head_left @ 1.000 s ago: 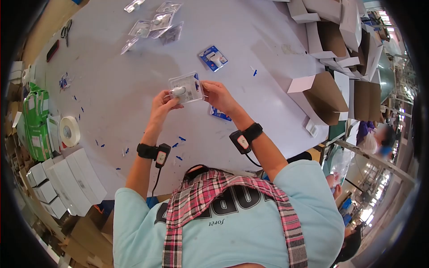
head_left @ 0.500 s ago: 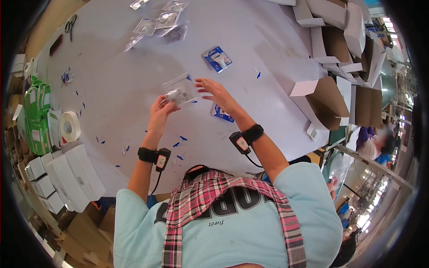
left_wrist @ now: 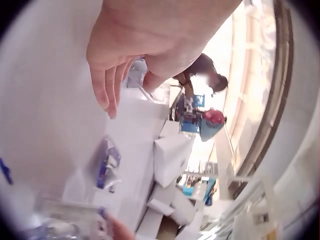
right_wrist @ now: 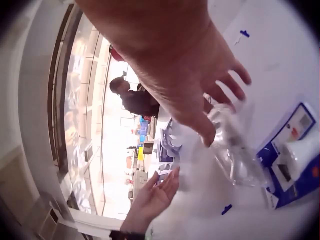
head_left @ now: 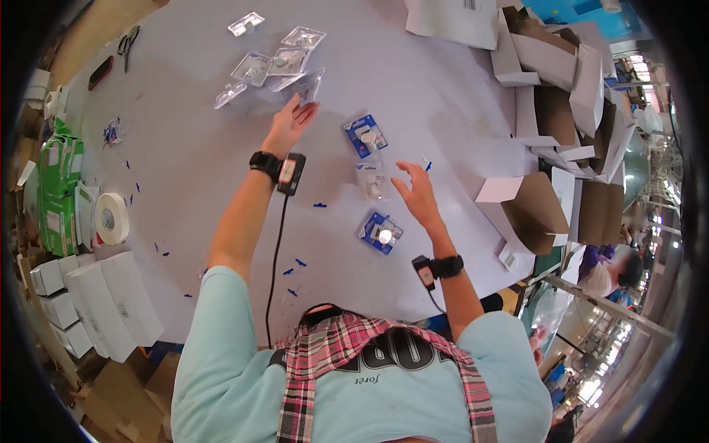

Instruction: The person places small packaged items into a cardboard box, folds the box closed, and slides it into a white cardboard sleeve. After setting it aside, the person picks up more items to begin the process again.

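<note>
The left hand (head_left: 290,128) reaches to the near edge of a cluster of clear blister packs (head_left: 288,62), its fingers extended; whether it touches the nearest pack is unclear. To the right, the right hand (head_left: 419,193) is held with spread, slightly bent fingers beside a clear pack (head_left: 372,181). That pack lies between two blue-backed packs, one above (head_left: 365,136) and one below (head_left: 381,232). In the right wrist view the right hand (right_wrist: 200,85) has its fingers spread near the clear pack (right_wrist: 235,150), with a blue-backed pack (right_wrist: 292,160) alongside.
White open boxes (head_left: 528,214) pile up along the right edge. On the left are a tape roll (head_left: 112,218), a green package (head_left: 59,196) and white cartons (head_left: 122,303). Scissors (head_left: 128,46) and a dark red-edged object (head_left: 101,72) lie top left. Small blue bits (head_left: 320,205) are scattered about.
The clear pack has left the left hand and lies between the blue-backed packs. The left hand has moved up to the cluster; the right hand has moved right and down, fingers apart.
</note>
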A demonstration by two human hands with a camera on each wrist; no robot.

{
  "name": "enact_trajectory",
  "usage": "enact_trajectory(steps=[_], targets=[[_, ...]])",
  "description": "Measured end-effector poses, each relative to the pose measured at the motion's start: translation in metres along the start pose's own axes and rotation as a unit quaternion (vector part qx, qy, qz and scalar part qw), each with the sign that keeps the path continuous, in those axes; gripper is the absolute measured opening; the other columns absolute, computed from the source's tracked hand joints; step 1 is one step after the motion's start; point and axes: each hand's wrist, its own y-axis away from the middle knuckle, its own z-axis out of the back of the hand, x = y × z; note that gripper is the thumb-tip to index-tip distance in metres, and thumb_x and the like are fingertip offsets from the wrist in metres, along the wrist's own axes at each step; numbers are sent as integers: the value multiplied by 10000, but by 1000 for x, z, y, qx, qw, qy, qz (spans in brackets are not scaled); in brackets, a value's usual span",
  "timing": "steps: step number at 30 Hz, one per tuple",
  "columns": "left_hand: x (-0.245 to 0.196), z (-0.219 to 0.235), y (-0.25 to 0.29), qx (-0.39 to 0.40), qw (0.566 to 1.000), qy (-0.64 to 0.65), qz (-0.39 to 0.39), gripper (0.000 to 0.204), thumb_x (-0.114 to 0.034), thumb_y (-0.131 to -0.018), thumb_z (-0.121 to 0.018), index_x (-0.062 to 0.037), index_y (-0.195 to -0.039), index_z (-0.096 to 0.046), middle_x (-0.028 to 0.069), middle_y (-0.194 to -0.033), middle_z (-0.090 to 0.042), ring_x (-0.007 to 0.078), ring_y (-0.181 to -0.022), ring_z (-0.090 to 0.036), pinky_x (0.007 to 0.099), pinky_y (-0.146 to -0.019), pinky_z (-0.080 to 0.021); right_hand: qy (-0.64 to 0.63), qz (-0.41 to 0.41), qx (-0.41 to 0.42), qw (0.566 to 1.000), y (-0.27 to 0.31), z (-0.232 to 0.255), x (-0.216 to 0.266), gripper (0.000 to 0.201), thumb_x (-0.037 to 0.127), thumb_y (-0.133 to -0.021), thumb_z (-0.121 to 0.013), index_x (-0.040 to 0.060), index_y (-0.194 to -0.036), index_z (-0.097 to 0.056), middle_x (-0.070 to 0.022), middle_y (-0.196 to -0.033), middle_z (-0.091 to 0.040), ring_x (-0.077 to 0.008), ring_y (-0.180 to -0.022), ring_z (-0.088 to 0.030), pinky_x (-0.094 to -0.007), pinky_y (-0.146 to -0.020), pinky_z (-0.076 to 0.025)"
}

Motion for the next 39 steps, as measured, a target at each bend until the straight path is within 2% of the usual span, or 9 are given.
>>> enact_trajectory(steps=[5, 9, 15, 20, 23, 28, 32, 35, 39], targets=[[23, 12, -36, -42, 998, -36, -32, 190, -89, -854, -608, -12, -1015, -544, 83, -969, -620, 191, -925, -593, 293, -789, -494, -198, -110, 52, 973, -10, -10, 19, 293, 162, -856, -595, 12, -1107, -579, -118, -1023, -634, -201, -930, -609, -315, -812, -469], [42, 2, 42, -8, 998, -56, -21, 184, -37, -822, -618, -17, -977, -522, 80, -943, -604, 181, -840, -598, 311, -774, -507, -298, -94, 40, 949, -40, -48, 23, 353, 202, -859, -604, -16, -1134, -571, -94, -946, -643, -147, -864, -605, -261, -744, -474], [66, -1, 131, -29, 996, -81, -34, 197, -13, -806, -627, -6, -962, -508, 97, -945, -596, 179, -838, -606, 317, -781, -522, -361, -131, 76, 920, -59, -72, 55, 255, 181, -848, -595, -40, -975, -589, -50, -818, -614, -108, -751, -586, -246, -684, -491], [62, 13, 157, -24, 992, -109, -64, 179, -16, -819, -617, -23, -973, -525, 95, -964, -603, 174, -863, -606, 325, -782, -527, -430, -145, 121, 883, -41, -69, 71, 185, 130, -831, -585, -30, -922, -600, -54, -797, -611, -112, -725, -596, -247, -640, -519], [62, 9, 171, -12, 978, -171, -123, 201, -15, -817, -620, -16, -992, -522, 104, -981, -608, 177, -880, -607, 319, -786, -526, -430, -165, 87, 883, -32, -73, 75, 208, 113, -806, -574, -67, -907, -595, -78, -786, -623, -129, -667, -599, -265, -589, -532], [55, -4, 192, -25, 962, -196, -187, 188, -14, -821, -611, -16, -991, -532, 96, -982, -617, 174, -893, -610, 304, -787, -520, -480, -140, 116, 858, -28, -66, 89, 215, 116, -832, -550, -23, -988, -599, -57, -866, -630, -121, -766, -607, -265, -663, -528], [44, 13, 188, -22, 992, -63, -106, 169, -19, -822, -615, -12, -972, -538, 85, -950, -613, 159, -857, -617, 287, -764, -534, -639, -121, 176, 739, -22, -58, 101, 214, 170, -894, -542, 12, -1030, -594, -43, -929, -628, -117, -845, -606, -283, -716, -524], [42, 22, 187, -7, 998, -21, -60, 167, -21, -827, -614, -14, -977, -541, 85, -962, -613, 155, -862, -615, 275, -768, -530, -605, -116, 130, 777, -20, -64, 106, 209, 184, -925, -520, 12, -1000, -612, -45, -866, -630, -119, -796, -617, -267, -686, -531], [48, 24, 188, -13, 999, 18, -23, 180, -27, -835, -615, -9, -997, -539, 90, -975, -614, 150, -873, -614, 266, -770, -528, -666, -162, 130, 717, -20, -79, 99, 173, 183, -924, -532, 38, -965, -617, -27, -867, -636, -103, -788, -617, -250, -673, -525]])
